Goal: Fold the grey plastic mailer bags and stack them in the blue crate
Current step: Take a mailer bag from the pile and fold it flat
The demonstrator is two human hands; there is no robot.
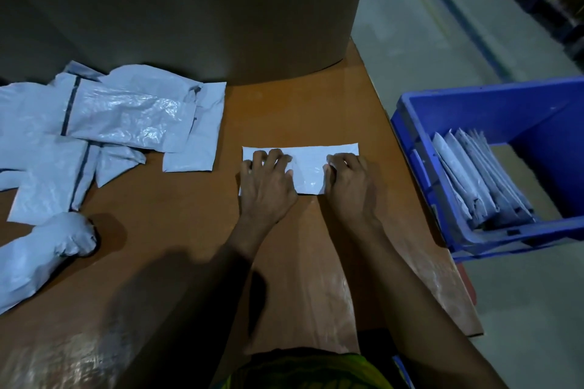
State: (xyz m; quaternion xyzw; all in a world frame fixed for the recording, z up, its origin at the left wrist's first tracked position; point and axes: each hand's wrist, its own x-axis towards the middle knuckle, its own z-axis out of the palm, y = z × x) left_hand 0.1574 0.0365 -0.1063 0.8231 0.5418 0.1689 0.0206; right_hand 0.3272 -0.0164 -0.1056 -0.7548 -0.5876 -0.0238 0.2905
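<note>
A folded grey mailer bag (308,167) lies as a flat strip on the brown table (196,230), in front of me. My left hand (267,181) presses on its left part with fingers spread and bent. My right hand (347,181) sits on its right part, fingers curled and thumb pinching the plastic. A heap of unfolded grey mailer bags (94,129) covers the table's left side. The blue crate (474,110) stands to the right of the table, with several folded bags (480,177) standing on edge inside it.
A large brown cardboard wall (205,9) rises at the back of the table. One crumpled bag (47,246) lies near the left front. The table's right edge runs just left of the crate, with grey floor (410,25) beyond.
</note>
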